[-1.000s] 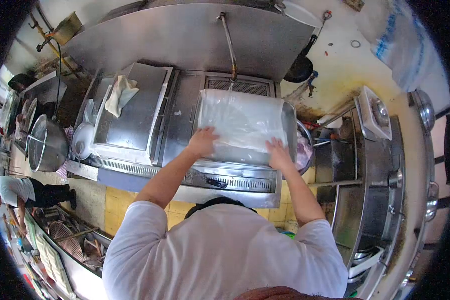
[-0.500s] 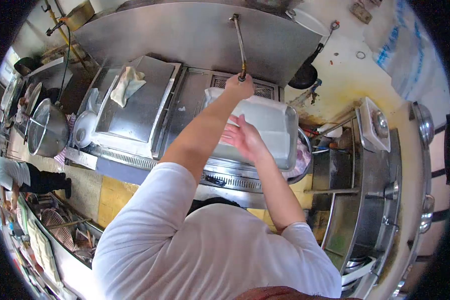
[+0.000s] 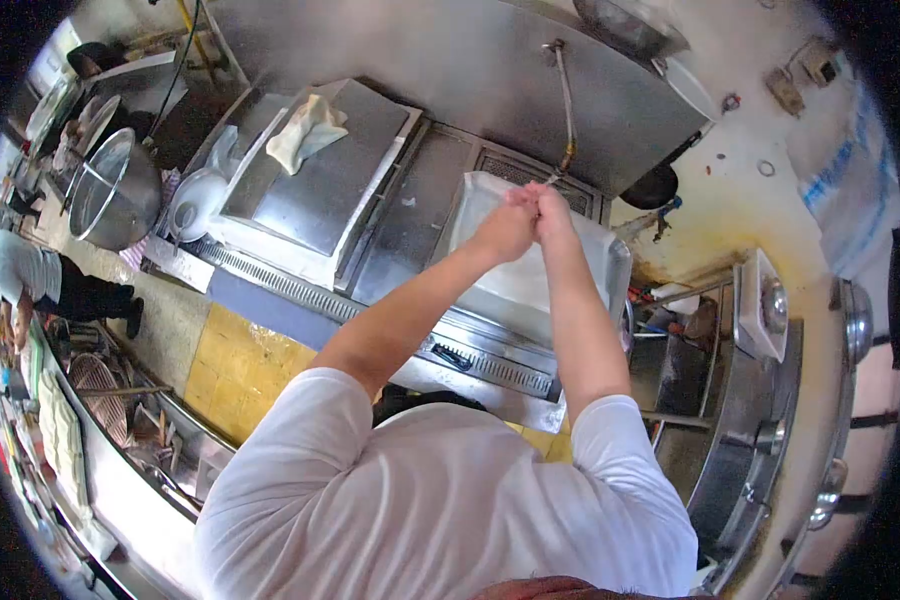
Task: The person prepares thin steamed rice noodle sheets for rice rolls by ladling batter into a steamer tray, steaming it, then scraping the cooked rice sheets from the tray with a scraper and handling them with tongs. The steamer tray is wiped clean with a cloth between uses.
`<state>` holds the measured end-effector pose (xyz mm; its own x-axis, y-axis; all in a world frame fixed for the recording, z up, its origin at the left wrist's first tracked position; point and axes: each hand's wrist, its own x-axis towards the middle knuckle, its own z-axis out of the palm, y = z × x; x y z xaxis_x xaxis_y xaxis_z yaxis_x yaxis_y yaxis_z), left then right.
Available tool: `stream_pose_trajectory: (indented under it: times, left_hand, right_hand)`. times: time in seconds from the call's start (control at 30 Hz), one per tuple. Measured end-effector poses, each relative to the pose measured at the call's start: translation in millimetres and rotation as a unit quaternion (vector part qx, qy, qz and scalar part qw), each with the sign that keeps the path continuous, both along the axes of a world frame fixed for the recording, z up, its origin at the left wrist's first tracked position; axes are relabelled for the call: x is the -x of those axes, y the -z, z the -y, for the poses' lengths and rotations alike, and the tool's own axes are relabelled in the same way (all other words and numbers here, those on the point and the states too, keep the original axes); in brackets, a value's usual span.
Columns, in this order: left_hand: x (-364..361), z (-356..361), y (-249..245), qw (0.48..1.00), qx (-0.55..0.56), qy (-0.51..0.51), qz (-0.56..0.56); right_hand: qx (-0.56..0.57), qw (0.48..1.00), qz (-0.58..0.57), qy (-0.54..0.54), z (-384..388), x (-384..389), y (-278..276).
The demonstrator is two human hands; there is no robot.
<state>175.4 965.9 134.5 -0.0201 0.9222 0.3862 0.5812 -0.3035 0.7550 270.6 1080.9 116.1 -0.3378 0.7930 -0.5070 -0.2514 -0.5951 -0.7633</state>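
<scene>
My left hand and my right hand press against each other, fingers closed, just below the end of a tap pipe. Nothing shows held in them, though the fingers partly cover one another. Beneath them lies a rectangular metal tray with a white sheet-like layer in it. My forearms hide part of the tray.
A crumpled cloth lies on a flat metal cover at the left. Further left are a white bowl and a large metal pot. Another person stands far left. Metal shelving stands at right.
My left hand has come off the tap end. My right hand, open over the tray before, has risen to meet the left one. The view has shifted, so the scene sits further right.
</scene>
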Motion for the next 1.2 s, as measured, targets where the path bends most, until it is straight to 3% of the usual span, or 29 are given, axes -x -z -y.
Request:
stream_pose_trajectory:
  times: [0.03, 0.1, 0.2, 0.33, 0.4, 0.43, 0.5, 0.6, 0.73, 0.8, 0.97, 1.07, 1.1, 1.17, 1.2]
  left_hand:
    - [4.0, 15.5, -8.2, 1.0, 0.001, -0.004, 0.002]
    - [13.9, 35.8, -15.7, 0.999, 0.045, 0.014, 0.015]
    - [23.6, 56.2, 15.9, 0.997, 0.039, -0.036, 0.047]
    - [31.5, 80.8, 35.5, 0.991, 0.106, -0.044, 0.068]
    - [31.7, 88.7, 44.9, 0.988, 0.134, -0.018, 0.079]
    - [32.4, 94.2, 46.1, 0.988, 0.134, -0.015, 0.08]
    - [34.4, 106.8, 49.8, 0.986, 0.142, 0.008, 0.086]
    - [44.6, 129.2, 61.2, 0.987, 0.142, 0.032, 0.066]
    - [65.8, 177.3, 71.4, 0.985, 0.169, -0.002, 0.046]
    - [73.5, 207.5, 87.7, 0.976, 0.176, -0.063, 0.11]
    - [86.3, 299.1, 77.3, 0.944, 0.237, -0.206, 0.102]
    - [76.3, 351.9, 79.2, 0.896, 0.28, -0.308, 0.152]
    - [69.6, 367.5, 77.5, 0.886, 0.28, -0.336, 0.154]
    - [54.3, 393.8, 73.5, 0.873, 0.226, -0.391, 0.186]
    - [46.5, 406.3, 71.1, 0.859, 0.224, -0.42, 0.187]
  right_hand:
    - [0.001, 1.0, 0.002, -0.004, 1.6, 6.6, 0.5]
    - [-0.162, 0.979, 0.09, 0.081, 5.6, 21.2, -9.4]
    - [-0.207, 0.977, 0.059, -0.001, 15.8, 23.2, -38.3]
    - [-0.114, 0.993, 0.014, -0.033, -1.3, 7.4, -53.0]
    - [0.028, 0.979, -0.201, 0.023, -6.0, 0.1, -51.5]
    - [0.028, 0.979, -0.201, 0.025, 5.6, 2.1, -65.7]
    - [0.041, 0.948, -0.313, 0.026, 32.9, -0.5, -96.3]
    - [-0.023, 0.921, -0.385, -0.044, 48.1, -14.5, -114.1]
    - [-0.057, 0.913, -0.401, -0.05, 22.0, -62.7, -111.7]
    - [-0.078, 0.921, -0.381, -0.01, -7.0, -95.6, -105.3]
    - [-0.095, 0.929, -0.344, 0.102, -100.4, -155.4, -92.1]
    - [-0.093, 0.908, -0.401, 0.083, -157.5, -175.2, -69.3]
    - [-0.094, 0.901, -0.417, 0.078, -166.1, -175.0, -57.2]
    - [-0.116, 0.913, -0.339, 0.194, -124.0, -143.7, -67.2]
    - [-0.102, 0.926, -0.323, 0.166, -119.0, -136.4, -50.3]
